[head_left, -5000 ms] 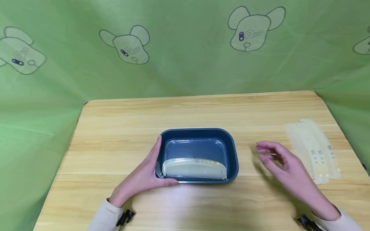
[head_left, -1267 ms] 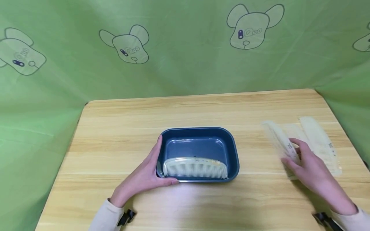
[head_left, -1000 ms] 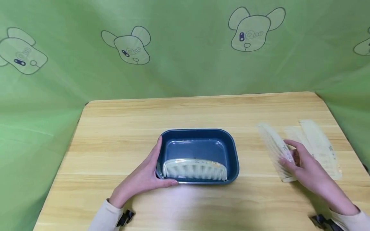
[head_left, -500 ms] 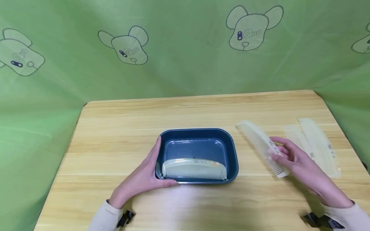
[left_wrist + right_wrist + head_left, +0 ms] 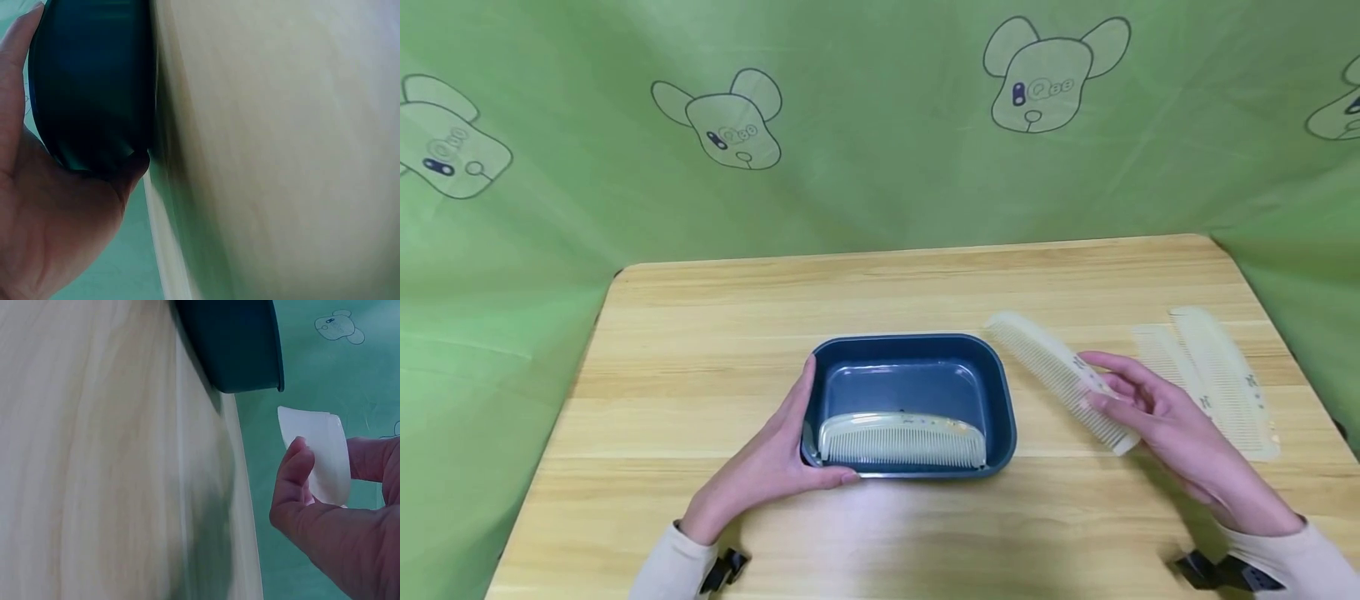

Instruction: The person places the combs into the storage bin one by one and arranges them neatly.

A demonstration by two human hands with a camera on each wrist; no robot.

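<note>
My left hand (image 5: 775,450) grips the left near corner of a dark blue rectangular tray (image 5: 1009,408), thumb along its near side and fingers along its left wall. Inside the tray, a pale translucent comb (image 5: 902,439) lies along the near wall, teeth toward me. To the right of the tray, my right hand (image 5: 1172,425) pinches another pale comb (image 5: 1052,367) by its near end, between thumb and fingers. That comb slants up and left, raised above the table, its far tip close to the tray's right rim. The right wrist view shows the held comb (image 5: 322,450) nearly end-on.
Two more pale combs lie at the right of the wooden table (image 5: 700,333): the outer comb (image 5: 1225,383) and an inner comb (image 5: 1172,358) partly behind the right hand. Green cloth (image 5: 880,167) with printed animal heads stands behind the table's far edge.
My right hand has picked a comb from the group at the right and carried it left toward the tray. My left hand and the tray stay in place.
</note>
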